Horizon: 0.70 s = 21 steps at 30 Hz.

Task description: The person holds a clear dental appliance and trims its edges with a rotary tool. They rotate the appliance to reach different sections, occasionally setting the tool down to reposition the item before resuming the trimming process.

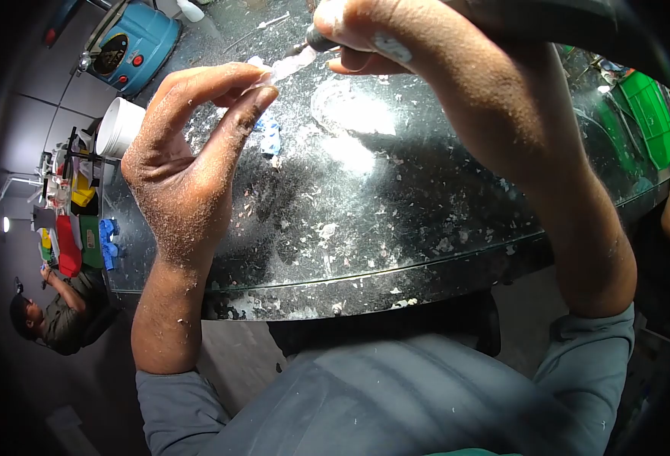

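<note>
At the far left a second person (pixel 54 315) sits low beside a shelf of coloured boxes (pixel 77 228), well apart from the work and no part of it. Further up, a blue machine (pixel 134 45) and a white cup (pixel 118 127) stand on the desk (pixel 396 220), whose dark top is littered with pale chips and dust.

The left hand (pixel 191 159) is raised over the desk, thumb and forefinger closed in a pinch on a small pale piece (pixel 282 68), with only its end showing past the fingertips. The hand is coated in fine powder, so the hold may well be slippery. If the piece is pressed sideways, it could twist out of the pinch and drop among the chips, where it would be hard to find.

The right hand (pixel 396 38) comes in from above, its grip closed around a dark hand tool (pixel 321 39) whose thin tip touches, or nearly touches, the piece. The tip works very near the left fingertips; a slip off the small piece would likely land on the forefinger or thumb. Too much pressure could chip or snap it.

Neither hand rests on the desk, so any tremor goes straight to the tip. At the far right, green crates (pixel 650 114) stand well clear.
</note>
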### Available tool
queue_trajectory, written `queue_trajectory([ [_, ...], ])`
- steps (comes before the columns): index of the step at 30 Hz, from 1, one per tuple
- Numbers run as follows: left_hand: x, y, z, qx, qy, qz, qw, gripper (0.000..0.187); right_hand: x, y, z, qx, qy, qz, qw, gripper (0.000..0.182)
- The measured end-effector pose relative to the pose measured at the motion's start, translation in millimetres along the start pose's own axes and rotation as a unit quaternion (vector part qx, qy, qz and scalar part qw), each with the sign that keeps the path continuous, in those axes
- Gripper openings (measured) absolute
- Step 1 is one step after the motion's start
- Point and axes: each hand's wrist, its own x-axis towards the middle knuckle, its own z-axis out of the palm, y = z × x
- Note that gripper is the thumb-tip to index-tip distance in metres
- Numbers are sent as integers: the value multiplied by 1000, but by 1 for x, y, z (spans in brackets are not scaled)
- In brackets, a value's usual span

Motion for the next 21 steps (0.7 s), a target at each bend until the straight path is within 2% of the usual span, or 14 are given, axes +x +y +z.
queue_trajectory([
  [7, -1, 1, 1, -12, 0, -25, 1000, 19, -12, -11, -4, -8, 0, 12, 1000, 9],
  [16, -3, 4, 2, -25, 4, -72, 997, 20, -3, -19, -3, -47, -10, -23, 999, 9],
  [17, -3, 3, 2, -25, 5, -72, 997, 20, -6, -8, 8, -56, 37, -40, 997, 8],
  [19, -2, 2, 3, -35, -4, -25, 999, 20, -6, -2, 8, -53, 42, -35, 997, 16],
  [21, -2, 4, 4, -48, -3, -17, 999, 20, -6, 2, 8, -41, 27, -18, 999, 24],
])
